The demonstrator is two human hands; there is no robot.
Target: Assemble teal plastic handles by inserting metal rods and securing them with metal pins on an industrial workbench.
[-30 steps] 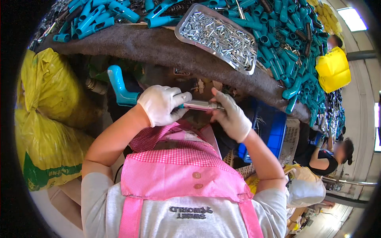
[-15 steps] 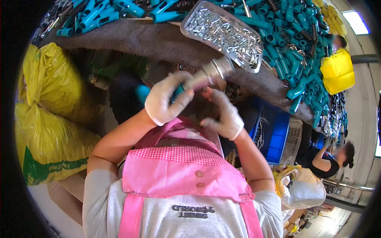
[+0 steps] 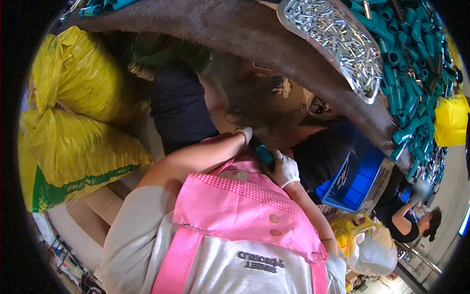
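Close to the pink apron [image 3: 230,208], low over my lap, is a teal and dark tubular part [image 3: 265,155]. My right hand [image 3: 285,169], in a whitish glove, is closed around its near end. Just beyond its far end is my left hand [image 3: 245,133], also gloved. Most of the left hand is hidden past the wrist, so its fingers and its grip do not show. Shadow hides the dark end of the part.
A tray of small metal pins [image 3: 338,41] stands on the brown-covered bench [image 3: 220,24], beside piled teal tubular parts [image 3: 411,73]. Yellow sacks [image 3: 88,152] are at left, a blue crate [image 3: 355,179] and a yellow-white bag [image 3: 369,245] at right. A person [image 3: 406,223] sits farther right.
Both hands have come down from in front of the bench to my lap. The metal-ended cylinder seen earlier at my left hand no longer shows. The view has shifted left and down.
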